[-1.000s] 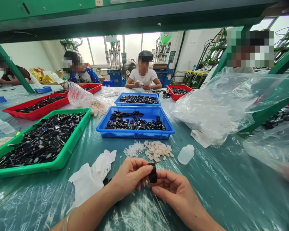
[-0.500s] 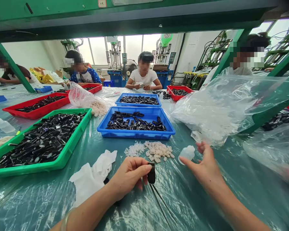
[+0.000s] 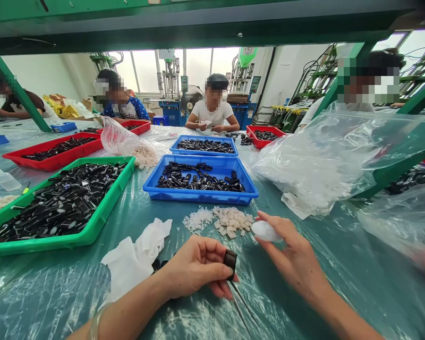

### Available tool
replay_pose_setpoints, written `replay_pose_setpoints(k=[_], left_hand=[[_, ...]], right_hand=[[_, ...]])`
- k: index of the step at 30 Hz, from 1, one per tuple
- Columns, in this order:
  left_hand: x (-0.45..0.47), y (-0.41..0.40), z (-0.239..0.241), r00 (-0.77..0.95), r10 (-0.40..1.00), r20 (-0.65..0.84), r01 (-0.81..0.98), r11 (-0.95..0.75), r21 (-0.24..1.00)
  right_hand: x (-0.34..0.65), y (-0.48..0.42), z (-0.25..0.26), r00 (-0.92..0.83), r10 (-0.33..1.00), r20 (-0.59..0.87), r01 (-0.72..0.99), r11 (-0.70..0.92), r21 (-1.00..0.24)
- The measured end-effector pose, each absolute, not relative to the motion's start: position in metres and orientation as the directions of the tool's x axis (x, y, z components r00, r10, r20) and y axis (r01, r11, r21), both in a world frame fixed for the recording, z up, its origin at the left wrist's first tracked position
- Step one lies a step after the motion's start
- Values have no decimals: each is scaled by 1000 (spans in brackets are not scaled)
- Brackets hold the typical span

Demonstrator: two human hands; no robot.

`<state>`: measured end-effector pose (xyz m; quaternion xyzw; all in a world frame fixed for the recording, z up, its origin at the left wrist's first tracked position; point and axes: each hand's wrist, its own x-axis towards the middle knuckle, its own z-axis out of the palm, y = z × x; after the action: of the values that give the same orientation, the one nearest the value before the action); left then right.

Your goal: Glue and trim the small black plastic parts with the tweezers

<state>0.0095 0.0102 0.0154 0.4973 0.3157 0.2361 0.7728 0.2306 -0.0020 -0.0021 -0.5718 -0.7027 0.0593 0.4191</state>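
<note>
My left hand (image 3: pixel 205 269) pinches a small black plastic piece (image 3: pixel 230 265) between thumb and fingers. Under that piece a pair of metal tweezers (image 3: pixel 241 306) points toward me; I cannot tell if the hand also holds it. My right hand (image 3: pixel 292 245) is closed round a small translucent white squeeze bottle (image 3: pixel 265 231), which is tilted with its rounded end toward the left. Just beyond the hands are a pile of cream-coloured flat bits (image 3: pixel 233 221) and a pile of tiny white bits (image 3: pixel 198 219). White crumpled cloth or paper (image 3: pixel 138 255) lies left of my left hand, with a few black pieces partly hidden beside it.
Two blue trays (image 3: pixel 198 194) (image 3: pixel 205 153) of black pieces stand ahead. A full green tray (image 3: pixel 92 226) is at left, red trays (image 3: pixel 53 163) behind. A clear bag (image 3: pixel 311 165) of white bits lies right. A green shelf beam (image 3: pixel 198 38) crosses overhead. Several people sit around the table.
My right hand has gone from open beside the bottle to closed round it, and the bottle is now tilted. My left hand has shifted slightly right and turned the black piece.
</note>
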Motion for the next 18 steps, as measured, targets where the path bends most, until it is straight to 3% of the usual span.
replay_pose_setpoints(k=[3,5,18], left_hand=[[11,9,14,707,650,-280,-27,420,907],[13,8,13,715,636,-290,-8,423,906],[13,7,13,729,610,-309,56,398,916]], right_hand=[[224,-10,6,-251,698,670,796,543,-268],[220,-14,12,-330,643,691,798,581,-160],[213,-22,17,-422,576,701,824,566,31]])
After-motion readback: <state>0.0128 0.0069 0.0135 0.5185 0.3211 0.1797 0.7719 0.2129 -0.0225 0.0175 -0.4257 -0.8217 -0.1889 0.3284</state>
